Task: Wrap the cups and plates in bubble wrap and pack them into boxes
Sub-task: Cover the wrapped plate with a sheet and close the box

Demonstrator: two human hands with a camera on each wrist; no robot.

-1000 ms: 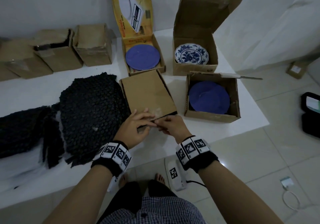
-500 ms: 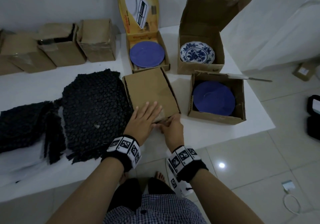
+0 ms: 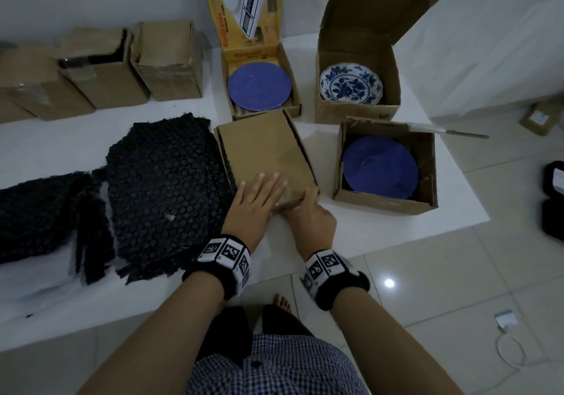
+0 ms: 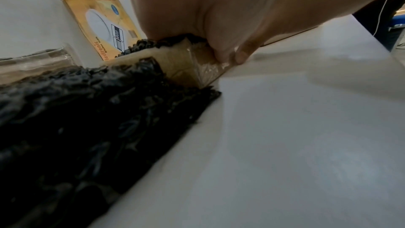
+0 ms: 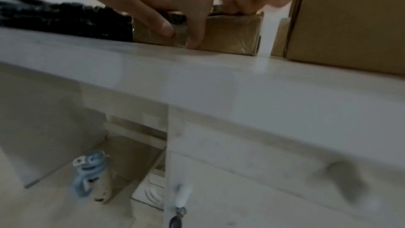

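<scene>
Fingers of the left hand (image 3: 255,204) lie flat on the closed box (image 3: 266,153); right hand (image 3: 308,216) seemingly presses tape down its front; next, smoothing firmly

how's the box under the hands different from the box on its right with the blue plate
The closed box has its lid folded flat, contents hidden; the open box shows a blue plate inside. The left hand lies flat on the closed box and the right hand presses its near edge; nothing touches the open box. Both are brown cardboard on the white table.
</scene>
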